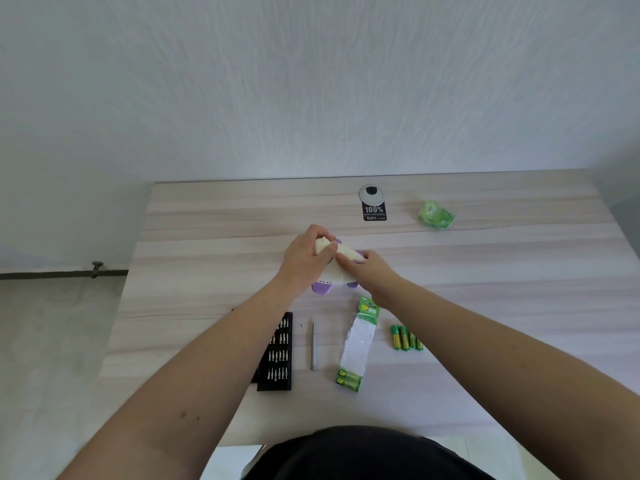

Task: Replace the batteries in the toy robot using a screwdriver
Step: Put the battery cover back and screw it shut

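Observation:
The white and purple toy robot (337,268) lies on the wooden table (214,237), held between both hands. My left hand (304,259) grips its upper end with curled fingers. My right hand (367,271) holds its right side, fingers wrapped over the body. A thin grey screwdriver (313,344) lies on the table nearer to me, untouched. Loose green batteries (406,337) lie in a row to the right. An opened green battery pack (358,344) lies between screwdriver and batteries, with batteries still at its near end.
A black case of screwdriver bits (278,353) lies left of the screwdriver, partly under my left forearm. A crumpled green wrapper (435,214) sits at the far right. A round cable grommet with a black sticker (372,202) is at the back edge, by the wall.

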`<state>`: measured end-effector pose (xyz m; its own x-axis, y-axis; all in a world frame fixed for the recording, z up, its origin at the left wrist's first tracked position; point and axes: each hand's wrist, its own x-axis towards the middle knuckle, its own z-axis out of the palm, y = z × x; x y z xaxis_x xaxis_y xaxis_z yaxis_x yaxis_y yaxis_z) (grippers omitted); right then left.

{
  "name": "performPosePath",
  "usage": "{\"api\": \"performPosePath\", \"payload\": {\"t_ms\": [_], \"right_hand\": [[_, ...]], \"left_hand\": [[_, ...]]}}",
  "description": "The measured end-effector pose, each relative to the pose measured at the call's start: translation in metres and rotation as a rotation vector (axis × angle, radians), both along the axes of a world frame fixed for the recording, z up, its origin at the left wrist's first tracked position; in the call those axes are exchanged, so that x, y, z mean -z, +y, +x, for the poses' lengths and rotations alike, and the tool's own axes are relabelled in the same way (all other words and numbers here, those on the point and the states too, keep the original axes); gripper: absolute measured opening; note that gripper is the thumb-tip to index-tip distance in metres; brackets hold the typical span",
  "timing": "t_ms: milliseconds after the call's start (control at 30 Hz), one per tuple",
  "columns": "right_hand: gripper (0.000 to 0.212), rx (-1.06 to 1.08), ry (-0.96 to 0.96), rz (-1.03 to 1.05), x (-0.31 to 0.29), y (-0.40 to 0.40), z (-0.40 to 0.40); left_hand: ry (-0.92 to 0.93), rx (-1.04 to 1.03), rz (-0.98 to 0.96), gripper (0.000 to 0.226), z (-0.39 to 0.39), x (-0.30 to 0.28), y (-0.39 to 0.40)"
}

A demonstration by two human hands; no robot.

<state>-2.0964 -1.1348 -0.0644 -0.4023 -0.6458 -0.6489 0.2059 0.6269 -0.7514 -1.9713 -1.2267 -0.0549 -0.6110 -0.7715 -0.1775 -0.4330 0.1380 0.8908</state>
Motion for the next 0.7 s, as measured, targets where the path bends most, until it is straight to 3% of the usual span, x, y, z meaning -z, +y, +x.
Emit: {"api": "performPosePath", "payload": {"t_ms": [200,500,600,700], "right_hand": [[0.037,0.007,-0.21,-0.074,-0.006,0.011,-0.008],[0.063,0.004,-0.009,0.054,0.001,-0.007,0.002],[0.054,-0.024,0.036,0.097,-0.003,-0.008,-0.002],[0.059,0.017,0.036,0.052,-0.001,-0.006,0.002]], "left_hand": [[-0.002,0.025,0.008,0.019,0.001,-0.002,-0.002],[-0.011,0.03,-0.025,0.018,0.001,0.001,-0.004],[-0.005,0.016,-0.017,0.018,0.0,0.001,-0.004],[0.01,0.021,-0.027,0.019,0.001,0.003,-0.003]]}}
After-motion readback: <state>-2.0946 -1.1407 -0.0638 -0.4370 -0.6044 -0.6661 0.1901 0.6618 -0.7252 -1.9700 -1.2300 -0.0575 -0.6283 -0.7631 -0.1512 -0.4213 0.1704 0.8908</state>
